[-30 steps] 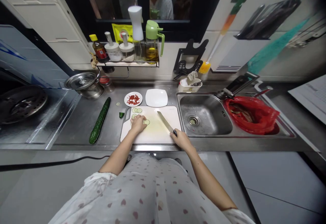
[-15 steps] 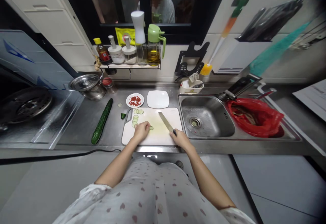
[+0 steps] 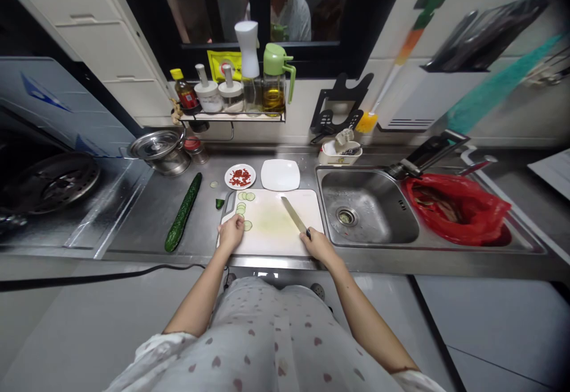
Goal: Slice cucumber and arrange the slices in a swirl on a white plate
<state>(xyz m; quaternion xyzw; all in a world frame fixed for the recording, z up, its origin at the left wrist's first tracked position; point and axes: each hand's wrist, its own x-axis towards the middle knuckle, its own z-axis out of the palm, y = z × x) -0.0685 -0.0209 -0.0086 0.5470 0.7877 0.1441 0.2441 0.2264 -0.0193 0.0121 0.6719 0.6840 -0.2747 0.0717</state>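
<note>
Both forearms reach out from the body over the front edge of the steel surface [image 3: 146, 214], elbows low, wrists nearly level. Left hand [image 3: 231, 233] rests at the near-left corner of the white cutting board [image 3: 276, 228], fingers curled down onto it, fingertips just beside a cucumber slice [image 3: 247, 225]; whether that grip has anything pinched in it I cannot tell. Right hand [image 3: 317, 245] sits at the board's near-right corner, grip clamped on the handle of a knife [image 3: 295, 217], blade angled away and to the left, lying low over the board's right half. More cucumber slices [image 3: 244, 201] sit in a loose line along the board's far-left edge (a stray one lies off the board on the steel). A whole cucumber [image 3: 183, 212] lies lengthwise on the surface left of the board, well apart from the left hand, with a small green end piece [image 3: 219, 204] between it and the board. Containers: small round plate [image 3: 240, 176] behind the board holds chopped red bits; square white plate [image 3: 280, 174] beside it; sink [image 3: 369, 205] to the right; red plastic bag [image 3: 454, 205] in the further basin, contents indistinct; lidded steel pot [image 3: 158, 148] at the far left.
</note>
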